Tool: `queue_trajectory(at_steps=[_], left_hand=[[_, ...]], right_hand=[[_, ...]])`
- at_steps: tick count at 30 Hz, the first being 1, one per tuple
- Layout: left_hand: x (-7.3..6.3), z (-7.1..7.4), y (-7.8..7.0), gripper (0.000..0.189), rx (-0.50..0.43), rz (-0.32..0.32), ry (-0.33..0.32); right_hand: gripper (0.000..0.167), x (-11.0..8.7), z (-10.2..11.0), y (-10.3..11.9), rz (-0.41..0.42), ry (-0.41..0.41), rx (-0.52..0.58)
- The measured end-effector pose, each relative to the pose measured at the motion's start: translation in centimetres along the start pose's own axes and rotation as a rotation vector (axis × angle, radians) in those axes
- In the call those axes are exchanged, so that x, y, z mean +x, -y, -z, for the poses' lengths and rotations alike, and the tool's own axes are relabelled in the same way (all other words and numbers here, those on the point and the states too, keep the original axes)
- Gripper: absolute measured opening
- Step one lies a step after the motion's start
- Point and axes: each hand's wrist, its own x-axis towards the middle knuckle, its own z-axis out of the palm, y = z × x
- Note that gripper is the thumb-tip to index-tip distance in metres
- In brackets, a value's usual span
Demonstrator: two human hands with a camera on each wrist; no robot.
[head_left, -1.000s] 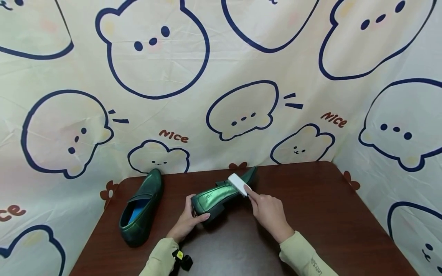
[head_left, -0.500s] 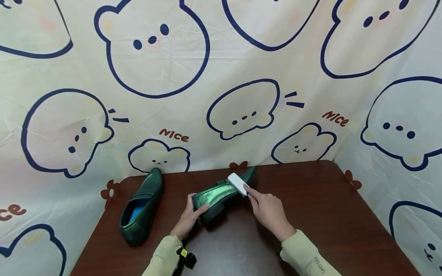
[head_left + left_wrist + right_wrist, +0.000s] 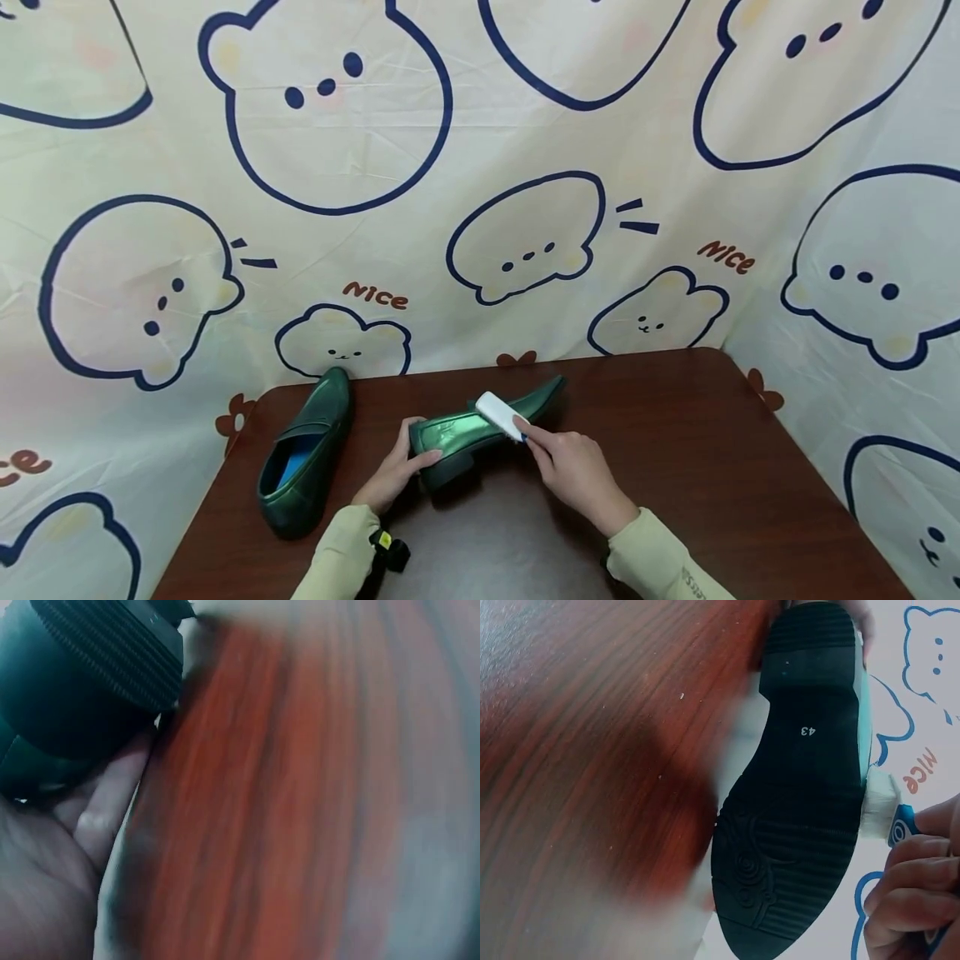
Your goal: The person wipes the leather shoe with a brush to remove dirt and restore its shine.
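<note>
My left hand grips a shiny green loafer by its heel, thumb over the near side. The shoe is tilted, its opening side up toward the head camera and its toe to the far right. In the left wrist view the ridged heel rests against the fingers. My right hand holds a white brush, which lies across the middle of the loafer. The right wrist view shows the dark sole, marked 43, with white bristles at its edge and a blue handle end in the fingers.
A second green loafer with a blue insole stands upright on the left of the brown wooden table. Behind the table's far edge hangs a cream cloth printed with bear outlines, continuing along both sides.
The brush and right hand have shifted a little left and nearer, toward the heel. The loafer has tipped slightly flatter, its toe dropping, while the left hand moved a bit left with it.
</note>
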Motion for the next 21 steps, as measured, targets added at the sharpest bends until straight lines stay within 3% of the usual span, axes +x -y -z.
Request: queue_trajectory(at_steps=[10,16,21], left_hand=[[0.0,-0.1,0.2,0.07,-0.043,0.002,0.011],[0.1,-0.3,0.3,0.069,-0.045,-0.035,0.029],[0.0,-0.1,0.6,0.069,-0.035,-0.047,0.045]], right_hand=[[0.046,0.2,-0.1,-1.1,-0.01,-0.069,-0.079],[0.044,0.4,1.3,-3.0,-0.1,-0.109,-0.087],[0.045,0.6,1.9,-4.3,-0.199,-0.071,-0.079]])
